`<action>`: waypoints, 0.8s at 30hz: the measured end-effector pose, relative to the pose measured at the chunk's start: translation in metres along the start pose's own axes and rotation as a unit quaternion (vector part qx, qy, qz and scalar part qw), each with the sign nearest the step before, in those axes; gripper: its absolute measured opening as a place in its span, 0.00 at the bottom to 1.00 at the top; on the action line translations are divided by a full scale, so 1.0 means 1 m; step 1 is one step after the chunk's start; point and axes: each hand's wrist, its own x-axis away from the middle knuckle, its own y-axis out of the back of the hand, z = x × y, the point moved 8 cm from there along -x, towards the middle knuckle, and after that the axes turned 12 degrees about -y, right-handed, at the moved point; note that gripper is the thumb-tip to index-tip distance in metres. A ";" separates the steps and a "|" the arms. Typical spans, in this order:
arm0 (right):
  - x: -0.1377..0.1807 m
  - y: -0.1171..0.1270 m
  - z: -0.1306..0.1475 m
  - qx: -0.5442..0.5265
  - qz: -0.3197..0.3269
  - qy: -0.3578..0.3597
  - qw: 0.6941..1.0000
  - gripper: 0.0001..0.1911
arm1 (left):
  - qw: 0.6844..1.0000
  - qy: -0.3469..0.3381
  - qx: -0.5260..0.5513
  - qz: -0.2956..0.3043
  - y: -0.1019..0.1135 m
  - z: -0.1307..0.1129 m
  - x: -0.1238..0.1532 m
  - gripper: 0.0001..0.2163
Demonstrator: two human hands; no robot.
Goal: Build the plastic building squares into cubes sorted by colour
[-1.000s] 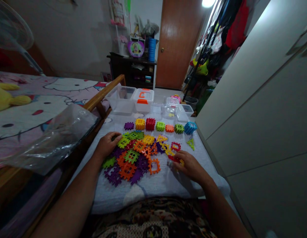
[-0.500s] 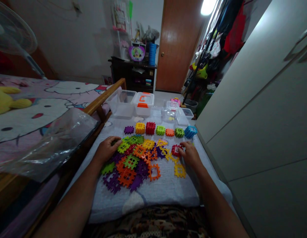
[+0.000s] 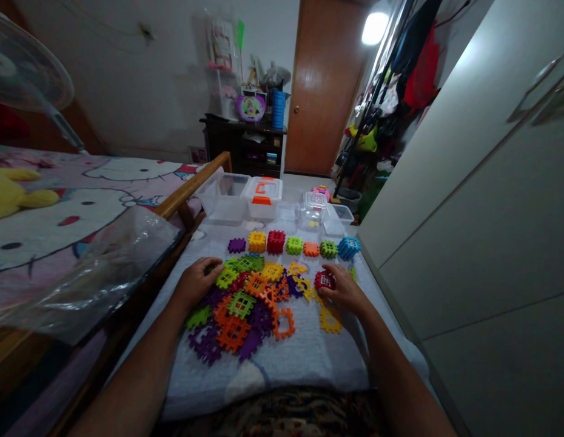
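Observation:
My right hand (image 3: 344, 289) has its thumb and fingers around a red waffle block (image 3: 325, 280) with a lattice face, at the right of the cloth. Beneath this hand lies a flat yellow frame piece (image 3: 330, 319). At the left edge of a loose heap rests my left hand (image 3: 199, 281), fingers slightly bent and apart, with nothing seen in it. Nearest to it is a lime green window piece (image 3: 227, 277). The heap also holds orange pieces (image 3: 233, 334), purple pieces (image 3: 204, 344) and a yellow window piece (image 3: 272, 271).
Behind the heap runs a row of sorted stacks, among them a red stack (image 3: 276, 242) and a blue stack (image 3: 349, 247). Clear plastic boxes (image 3: 225, 203) stand farther back. A wooden bed rail (image 3: 193, 185) borders the left; a pale wardrobe (image 3: 468, 243) borders the right.
My right hand has shifted slightly left and closed around the red block. The left hand stays beside the heap. The whole view has tilted up a little.

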 end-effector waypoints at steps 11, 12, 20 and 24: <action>-0.002 -0.004 0.003 0.014 -0.003 0.014 1.000 0.33 | 1.000 -0.001 0.014 -0.007 0.002 -0.004 0.000 0.21; -0.003 -0.004 0.002 0.017 -0.004 0.015 1.000 0.33 | 1.000 -0.001 0.014 -0.008 0.002 -0.004 0.000 0.21; -0.019 0.020 0.037 0.005 -0.046 0.093 0.995 0.30 | 1.000 -0.003 0.013 -0.003 0.003 -0.008 0.001 0.21; -0.044 0.036 0.085 -0.032 -0.076 0.155 0.984 0.31 | 1.000 -0.007 0.017 0.004 0.003 -0.011 0.001 0.21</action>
